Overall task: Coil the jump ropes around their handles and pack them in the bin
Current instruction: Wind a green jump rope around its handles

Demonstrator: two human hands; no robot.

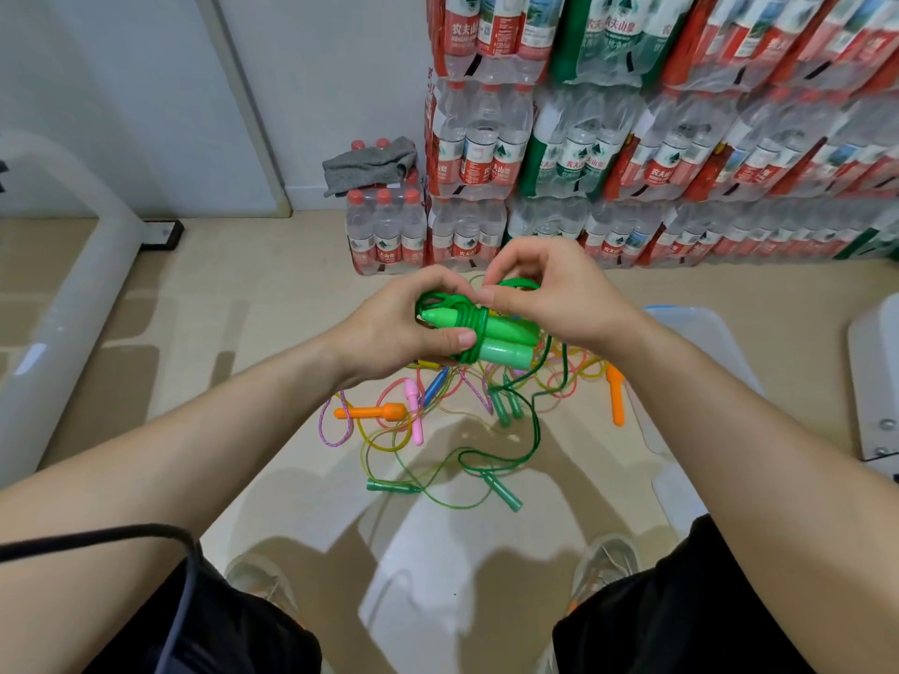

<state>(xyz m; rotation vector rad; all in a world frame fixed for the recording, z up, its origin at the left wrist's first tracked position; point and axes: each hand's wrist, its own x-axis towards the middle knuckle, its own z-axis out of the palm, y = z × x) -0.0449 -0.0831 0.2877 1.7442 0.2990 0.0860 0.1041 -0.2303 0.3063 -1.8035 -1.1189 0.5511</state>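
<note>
Green handles (501,340) in grip of left hand (394,328), right hand (549,289) pinches their rope (515,283); bottle packs (486,153) read 农夫山泉.

Both forearms are bare and extended forward, converging on the green handles (503,340). The left hand (396,328) grips the handles at their left end, thumb laid across the near side and fingers curled behind. The right hand (554,296) sits just above the handles, wrist bent downward. Its thumb and forefinger pinch the green rope (479,328).
</note>
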